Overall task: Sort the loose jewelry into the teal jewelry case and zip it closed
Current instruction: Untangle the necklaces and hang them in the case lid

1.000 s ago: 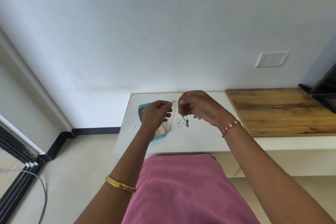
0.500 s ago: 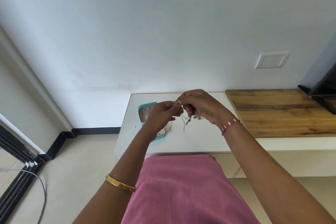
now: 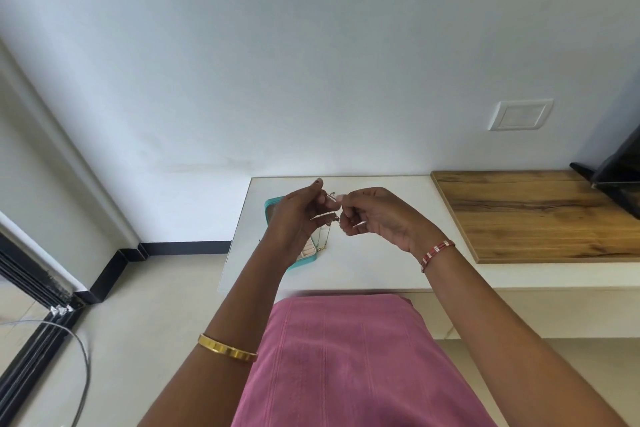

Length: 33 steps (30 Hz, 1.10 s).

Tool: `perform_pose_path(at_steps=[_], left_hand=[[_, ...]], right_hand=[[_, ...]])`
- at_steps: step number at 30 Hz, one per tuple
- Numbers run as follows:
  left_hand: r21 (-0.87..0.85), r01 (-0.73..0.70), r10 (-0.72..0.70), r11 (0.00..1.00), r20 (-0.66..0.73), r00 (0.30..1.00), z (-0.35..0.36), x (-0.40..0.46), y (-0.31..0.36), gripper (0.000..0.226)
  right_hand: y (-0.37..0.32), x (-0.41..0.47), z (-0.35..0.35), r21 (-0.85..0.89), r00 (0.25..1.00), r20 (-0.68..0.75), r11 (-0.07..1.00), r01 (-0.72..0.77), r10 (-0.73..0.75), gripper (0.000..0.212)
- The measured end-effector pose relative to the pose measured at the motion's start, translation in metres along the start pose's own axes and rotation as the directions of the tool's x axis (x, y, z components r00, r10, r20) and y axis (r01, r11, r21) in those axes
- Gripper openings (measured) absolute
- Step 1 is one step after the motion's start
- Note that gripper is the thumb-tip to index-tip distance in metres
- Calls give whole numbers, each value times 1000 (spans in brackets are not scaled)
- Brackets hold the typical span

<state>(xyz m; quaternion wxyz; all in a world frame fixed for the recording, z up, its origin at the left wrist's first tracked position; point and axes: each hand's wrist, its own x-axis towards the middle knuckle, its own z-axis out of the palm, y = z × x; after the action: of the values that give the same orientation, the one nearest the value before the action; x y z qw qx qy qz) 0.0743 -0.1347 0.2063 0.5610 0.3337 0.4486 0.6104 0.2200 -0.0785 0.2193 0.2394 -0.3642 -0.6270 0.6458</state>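
The teal jewelry case lies open on the white counter, mostly hidden behind my left hand. Its pale ring-roll interior shows below that hand. Both hands are raised above the counter and meet over the case's right edge. My left hand and my right hand each pinch a thin silver chain, which is stretched between the fingertips and hangs down in a fine strand toward the case. Other loose jewelry is hidden behind my right hand.
A wooden board covers the counter to the right, with a dark screen standing at its far end. The wall is close behind, with a switch plate. My pink-clad lap is below the counter edge.
Both hands have risen slightly and closed together. The chain, held apart a second ago, is now pinched between fingertips that nearly touch. The loose pieces seen on the counter are now covered by my right hand.
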Motion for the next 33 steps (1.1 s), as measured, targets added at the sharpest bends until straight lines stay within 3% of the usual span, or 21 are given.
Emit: perform_pose_path(at_steps=[4,7,14,18,20,23,28,33], left_hand=[[-181,24,-32,983,-43,999,0,0,-4,37],[-258,25,-54,966,-106,993,-5,3,-3,37],[-30,69,-70,997,-42,997,-9,4,-10,28],[157,52,-54,986,9,999,-15,1,-12,28],[213,43,-50,976,27,998,-18,0,-13,29],[210,37,-49,977,52,997,-19,-1,-14,32],[-25,63,-63,998,7,998,-20,4,-16,26],[-147,24,-35,989,-70,997,-25,10,-24,26]], right_hand=[[4,-1,4,1,1000,-16,1000,27,-27,40],[6,-1,0,114,995,-79,992,62,-53,39],[1,-6,0,184,990,-8,973,139,-140,16],[4,-1,-5,484,991,-24,865,130,-135,35],[6,1,-4,543,992,-40,831,121,-118,41],[8,3,-1,528,994,-66,843,106,-83,37],[12,10,0,448,990,-114,885,125,-83,24],[18,20,3,283,992,-93,953,107,-84,24]])
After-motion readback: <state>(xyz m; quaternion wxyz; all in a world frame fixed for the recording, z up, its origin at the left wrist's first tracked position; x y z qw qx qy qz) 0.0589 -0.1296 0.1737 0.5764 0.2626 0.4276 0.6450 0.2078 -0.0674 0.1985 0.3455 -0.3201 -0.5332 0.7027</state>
